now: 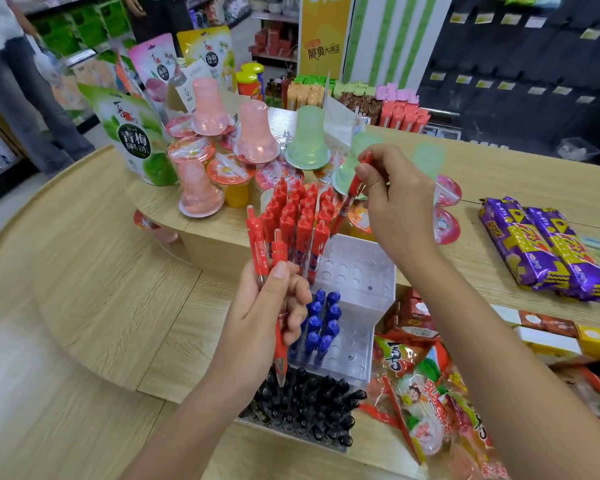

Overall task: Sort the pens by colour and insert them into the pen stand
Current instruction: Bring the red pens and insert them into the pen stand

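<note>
The tiered clear pen stand (357,271) already carries full black, part-filled blue and red rows, its right-side holes still empty, while above it the left hand (264,313) grips spare red pens (280,265) and the right hand (395,199) pinches one red pen (352,188).

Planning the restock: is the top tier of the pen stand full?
No. Red pens fill its left side; the top tier shows empty holes on the right.

— What's on the counter (94,271)?
— I see the clear pen stand (355,271) near its middle, snack packets (426,393) at the near right edge, purple wafer packs (548,251) right, jelly cups (253,133) toward the far edge.
</note>
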`<state>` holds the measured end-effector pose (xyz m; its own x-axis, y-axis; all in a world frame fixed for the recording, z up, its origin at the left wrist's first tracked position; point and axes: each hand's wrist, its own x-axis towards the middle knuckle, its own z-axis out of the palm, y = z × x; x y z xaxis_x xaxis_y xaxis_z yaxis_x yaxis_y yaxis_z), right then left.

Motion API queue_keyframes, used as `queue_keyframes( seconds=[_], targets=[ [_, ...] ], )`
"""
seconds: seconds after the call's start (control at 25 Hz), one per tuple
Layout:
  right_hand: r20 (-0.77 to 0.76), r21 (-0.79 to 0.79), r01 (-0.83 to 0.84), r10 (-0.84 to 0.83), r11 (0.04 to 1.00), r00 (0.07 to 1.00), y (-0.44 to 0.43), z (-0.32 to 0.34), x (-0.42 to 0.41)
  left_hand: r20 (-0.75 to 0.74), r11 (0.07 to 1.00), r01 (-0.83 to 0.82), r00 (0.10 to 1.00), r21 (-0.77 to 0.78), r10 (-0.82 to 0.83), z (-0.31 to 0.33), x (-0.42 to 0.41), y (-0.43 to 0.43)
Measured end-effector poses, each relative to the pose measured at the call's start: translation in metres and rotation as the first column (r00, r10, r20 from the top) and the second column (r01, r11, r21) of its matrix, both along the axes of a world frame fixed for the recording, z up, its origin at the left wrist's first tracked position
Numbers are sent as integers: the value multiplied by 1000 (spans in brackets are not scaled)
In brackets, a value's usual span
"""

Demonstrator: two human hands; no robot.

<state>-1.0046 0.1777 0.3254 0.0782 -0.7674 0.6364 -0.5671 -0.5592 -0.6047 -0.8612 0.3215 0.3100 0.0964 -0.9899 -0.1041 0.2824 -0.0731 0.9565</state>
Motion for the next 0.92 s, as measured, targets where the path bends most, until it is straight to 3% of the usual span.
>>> queue_keyframes(
  seconds=[0.16,0.4,0.64,0.8,0.92],
  targets=[
    [-8,34,-22,22,999,1000,2,-2,-7,48,999,-45,998,-15,46,-1,0,0],
    [-156,126,-97,117,987,981,6,-17,-5,201,994,-112,973,-14,113,-2,2,2],
    [-80,300,-69,98,951,992,4,-14,-4,219,989,-135,965,-64,146,3,3,1],
    [-110,403,-77,131,912,985,5,-2,-10,243,989,-108,961,-105,131,6,-1,0],
    [-48,357,-45,66,933,997,32,8,-24,279,988,-58,955,-146,97,8,-4,-3]
  ],
)
